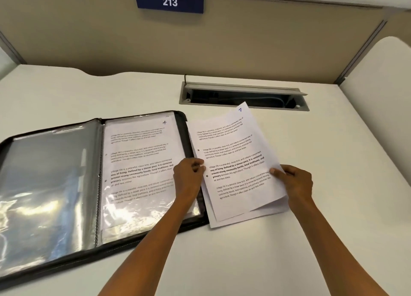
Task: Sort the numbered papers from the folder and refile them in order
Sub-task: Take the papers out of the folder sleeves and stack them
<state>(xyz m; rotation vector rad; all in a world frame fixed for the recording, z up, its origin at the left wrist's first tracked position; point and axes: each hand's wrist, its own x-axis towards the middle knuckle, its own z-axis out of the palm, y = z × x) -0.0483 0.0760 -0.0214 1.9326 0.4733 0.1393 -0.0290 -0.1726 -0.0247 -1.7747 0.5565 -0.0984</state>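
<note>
- Head view, looking down: a black zip-edged folder with clear plastic sleeves [182,135] lies open on the white worktop [311,240], spread across the left half of the frame.
- The folder's right-hand sleeve holds a printed white sheet marked with a handwritten 4 [142,160] in its top right corner; the left-hand sleeve [51,191] is glossy and its contents cannot be made out.
- Just right of the folder, overlapping its right edge, is a loose stack of white printed papers [235,166], tilted clockwise; the top sheet bears a handwritten blue 7 in its upper corner.
- The left hand [189,175] pinches the stack's left edge, fingers curled around the paper.
- The right hand [293,182] grips the right edge, thumb on top of the sheet, the lower corners of the sheets fanned apart beneath it.
- Behind the papers, a grey recessed cable tray with its lid ajar [244,95] is set into the worktop.
- On the beige partition, a blue sign reading 213 [169,1].
</note>
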